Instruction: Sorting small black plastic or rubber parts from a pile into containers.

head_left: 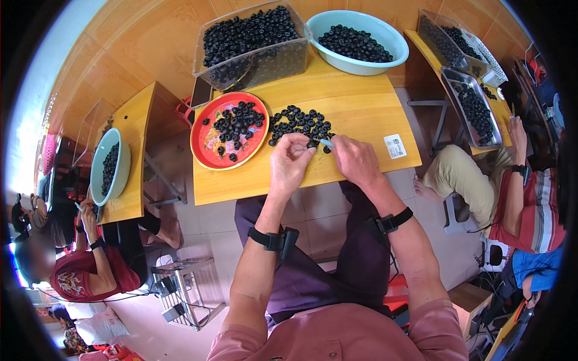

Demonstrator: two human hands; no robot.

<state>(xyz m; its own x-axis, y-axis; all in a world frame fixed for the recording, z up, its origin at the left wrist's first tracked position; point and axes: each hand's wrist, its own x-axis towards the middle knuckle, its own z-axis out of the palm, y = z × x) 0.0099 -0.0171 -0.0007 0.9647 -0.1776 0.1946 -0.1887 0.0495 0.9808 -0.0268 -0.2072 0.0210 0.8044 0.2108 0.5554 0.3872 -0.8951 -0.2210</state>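
Observation:
Over the front part of the yellow table (pixel 361 114), my left hand (pixel 290 161) pinches a small round black part (pixel 311 144) between thumb and fingertips. My right hand (pixel 356 159) is closed round a slim light-blue tool (pixel 326 142), whose tip points at that part; its exact kind is too small to make out. Just beyond my hands lies a loose heap of black ring-shaped parts (pixel 301 122). To the left of it, a red round tray (pixel 201 157) with a floral print and yellow rim bears more of these parts.
At the table's far side stand a clear plastic bin (pixel 265 66) and a light-blue basin (pixel 394 45), both filled with black parts. A white label (pixel 395 146) sticks to the table at right. People work at side tables, left and right. A metal stool (pixel 186 289) stands at lower left.

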